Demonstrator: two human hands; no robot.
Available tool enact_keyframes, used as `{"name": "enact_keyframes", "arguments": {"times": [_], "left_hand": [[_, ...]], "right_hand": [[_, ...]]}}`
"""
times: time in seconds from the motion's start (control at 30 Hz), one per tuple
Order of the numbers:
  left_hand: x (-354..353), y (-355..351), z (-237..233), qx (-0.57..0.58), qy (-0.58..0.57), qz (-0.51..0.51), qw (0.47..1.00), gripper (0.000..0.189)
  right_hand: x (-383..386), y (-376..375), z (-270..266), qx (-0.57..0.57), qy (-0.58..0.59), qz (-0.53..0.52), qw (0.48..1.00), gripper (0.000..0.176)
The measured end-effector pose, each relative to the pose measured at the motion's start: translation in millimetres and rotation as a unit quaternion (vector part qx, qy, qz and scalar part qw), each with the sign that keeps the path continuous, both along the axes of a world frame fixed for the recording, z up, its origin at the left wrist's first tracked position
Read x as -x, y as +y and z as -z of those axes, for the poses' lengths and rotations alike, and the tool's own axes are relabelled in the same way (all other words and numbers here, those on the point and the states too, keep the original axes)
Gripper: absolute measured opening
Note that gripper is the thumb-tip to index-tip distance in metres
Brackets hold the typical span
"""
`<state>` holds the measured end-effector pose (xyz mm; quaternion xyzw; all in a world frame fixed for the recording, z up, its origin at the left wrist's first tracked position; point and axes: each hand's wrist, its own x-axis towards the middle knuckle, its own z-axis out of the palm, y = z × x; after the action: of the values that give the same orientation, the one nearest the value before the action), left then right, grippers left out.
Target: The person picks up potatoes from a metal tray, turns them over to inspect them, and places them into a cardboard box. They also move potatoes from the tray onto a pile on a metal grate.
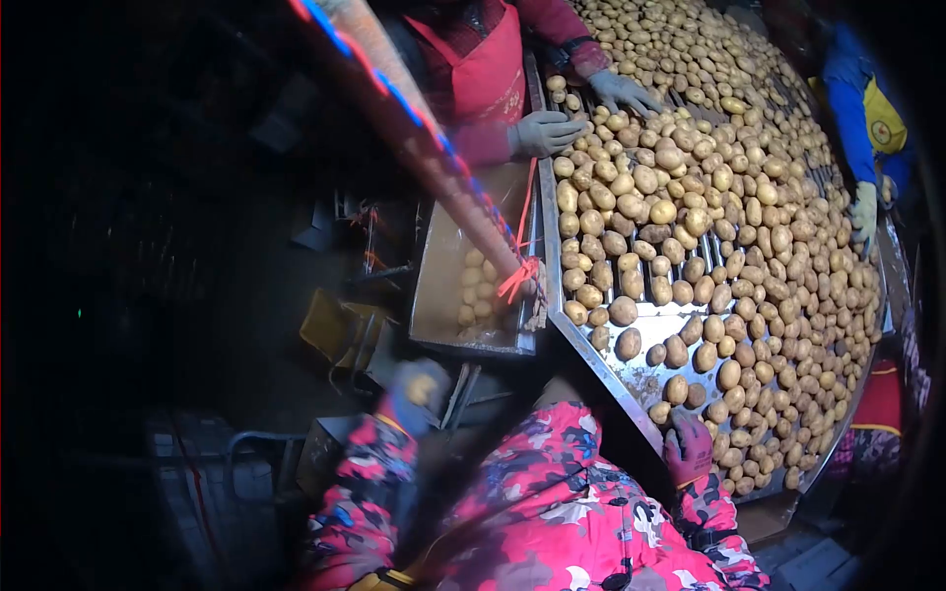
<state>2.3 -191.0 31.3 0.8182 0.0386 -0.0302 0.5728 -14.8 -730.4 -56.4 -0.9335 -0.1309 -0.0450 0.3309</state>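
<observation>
Many potatoes [729,374] lie spread over a metal sorting table [641,364] with rollers. My right hand [688,448], in a pink and grey glove, rests at the table's near edge beside the closest potatoes; whether its fingers hold one cannot be made out. Away from the table, at the lower left, my left hand [416,394] in a grey-blue glove is blurred by motion, closed around a pale potato [421,390]. An open cardboard box [434,286] with several potatoes in it stands between my left hand and the table's left side.
A slanting pole [434,148] wrapped with blue and red cord crosses the upper left. A co-worker's gloved hands [545,133] touch potatoes at the top; another co-worker's gloved hand [864,219] is at the right edge. A yellow chair [330,325] stands left of the box.
</observation>
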Motion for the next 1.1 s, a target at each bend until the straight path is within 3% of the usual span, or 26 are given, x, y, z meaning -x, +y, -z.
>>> {"name": "enact_keyframes", "arguments": {"times": [0.03, 0.07, 0.1, 0.17, 0.2, 0.27, 0.4, 0.43, 0.47, 0.5, 0.53, 0.6, 0.67, 0.7, 0.8, 0.87, 0.9, 1.0, 1.03, 1.07, 1.1], "left_hand": [[-0.6, 42.0, 6.8, 0.161, 0.057, -0.16, 0.972, 0.028], [-5.0, 82.4, 10.2, 0.312, 0.059, -0.308, 0.897, 0.031], [-8.5, 118.7, 9.8, 0.388, 0.027, -0.416, 0.822, 0.033], [-7.1, 158.9, 14.5, 0.419, -0.02, -0.51, 0.751, 0.039], [-6.2, 160.0, 19.7, 0.414, -0.014, -0.511, 0.753, 0.042], [-17.7, 126.2, 38.0, 0.39, 0.055, -0.419, 0.819, 0.047], [-62.3, -23.8, 39.1, 0.268, 0.135, -0.146, 0.943, 0.059], [-77.3, -62.7, 31.9, 0.186, 0.087, 0.03, 0.978, 0.063], [-99.1, -110.5, -13.1, -0.062, 0.018, 0.182, 0.981, 0.06], [-122.0, -136.8, -24.2, -0.232, -0.054, 0.264, 0.935, 0.063], [-126.4, -161.4, -18.5, -0.277, -0.056, 0.257, 0.924, 0.07], [-157.6, -214.2, 1.9, -0.438, -0.102, 0.303, 0.84, 0.082], [-143.0, -288.0, 5.2, -0.549, 0.02, 0.376, 0.746, 0.099], [-133.5, -315.8, 12.3, -0.544, 0.032, 0.416, 0.728, 0.109], [-102.5, -362.8, 18.8, -0.319, -0.071, 0.558, 0.763, 0.094], [-103.4, -388.8, -4.6, -0.213, -0.115, 0.672, 0.7, 0.077], [-108.7, -395.0, -11.4, -0.222, -0.156, 0.635, 0.723, 0.064], [-147.5, -339.1, 27.4, -0.297, -0.131, 0.451, 0.832, 0.07], [-165.3, -323.6, 25.6, -0.305, -0.148, 0.401, 0.851, 0.072], [-176.2, -312.0, 24.1, -0.312, -0.166, 0.349, 0.868, 0.074], [-174.5, -303.6, 22.1, -0.358, -0.175, 0.349, 0.848, 0.075]], "right_hand": [[0.3, -1.0, 5.7, -0.001, -0.002, -0.008, 1.0, 0.054], [1.0, -3.4, 6.7, 0.0, -0.003, -0.014, 1.0, 0.055], [3.2, -3.0, 3.5, 0.014, 0.011, -0.001, 1.0, 0.054], [-3.8, 4.7, -9.6, -0.003, 0.024, 0.001, 1.0, 0.049], [-4.8, 5.5, -5.7, -0.019, 0.024, 0.0, 1.0, 0.047], [7.2, 13.7, 7.1, 0.006, -0.058, 0.023, 0.998, 0.044], [33.8, 8.7, -4.5, -0.045, 0.057, 0.039, 0.997, 0.045], [40.2, 12.2, -12.2, -0.088, 0.06, 0.048, 0.993, 0.045], [37.4, 1.2, -42.4, -0.141, 0.1, 0.051, 0.984, 0.044], [55.5, -9.9, -43.2, -0.152, 0.131, 0.113, 0.973, 0.043], [68.5, -17.1, -57.7, -0.114, 0.12, 0.122, 0.979, 0.045], [99.4, -35.8, -77.7, -0.096, 0.146, 0.185, 0.967, 0.047], [136.4, -46.8, -64.6, -0.083, 0.161, 0.24, 0.954, 0.05], [144.1, -47.2, -63.5, -0.067, 0.138, 0.267, 0.951, 0.048], [164.7, -45.9, -72.0, -0.053, 0.15, 0.35, 0.923, 0.044], [174.3, -47.4, -71.6, -0.087, 0.177, 0.36, 0.912, 0.043], [175.8, -49.9, -67.0, -0.169, 0.175, 0.359, 0.901, 0.04], [188.8, -46.7, -40.5, -0.101, 0.143, 0.391, 0.904, 0.042], [171.7, -52.9, -62.0, -0.072, 0.107, 0.398, 0.908, 0.043], [175.5, -55.6, -43.9, -0.057, 0.107, 0.421, 0.899, 0.042], [159.5, -59.5, -49.9, -0.02, 0.079, 0.421, 0.903, 0.044]]}}
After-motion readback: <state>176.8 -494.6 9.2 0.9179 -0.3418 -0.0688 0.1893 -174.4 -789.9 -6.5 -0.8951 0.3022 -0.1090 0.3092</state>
